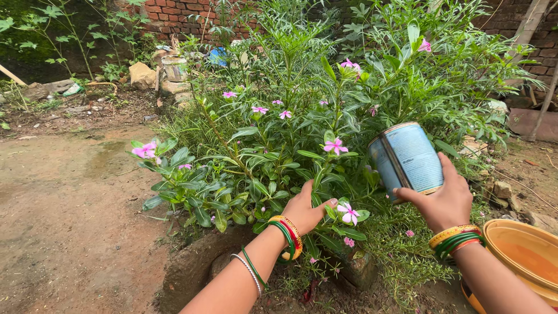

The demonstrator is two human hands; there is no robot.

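A person is kneeling or leaning over a garden bed, both bangled arms reaching into a flowering plant [273, 157] with pink blossoms and glossy green leaves. At far left, bare packed earth [64, 215] is lying damp and brown, with broken bricks and a weathered round container [174, 68] sitting well back against a red brick wall [174, 17].

Moving rightward, the left hand [306, 210] is pushing in among the lower stems, fingers curled into the foliage and thumb extended beside a pink flower [349, 214]; whether it is actually gripping a stem cannot be told, since the leaves are hiding the fingertips. Red, green and silver bangles are circling that wrist and forearm.

Just to the right and slightly higher, the right hand [444, 200] is clamping a cylindrical tin can [407, 160] from below and behind, fingers wrapped around its base. The can's long axis is tilting up and to the left, its mouth end pointing toward the plant's centre, so the plant's base is lying below and to the left of the can, nearer the left hand. Its label is a pale blue wrap with a dark vertical band and metal rims.

At the bottom right corner, an orange plastic basin [523, 256] is resting beside the right forearm.
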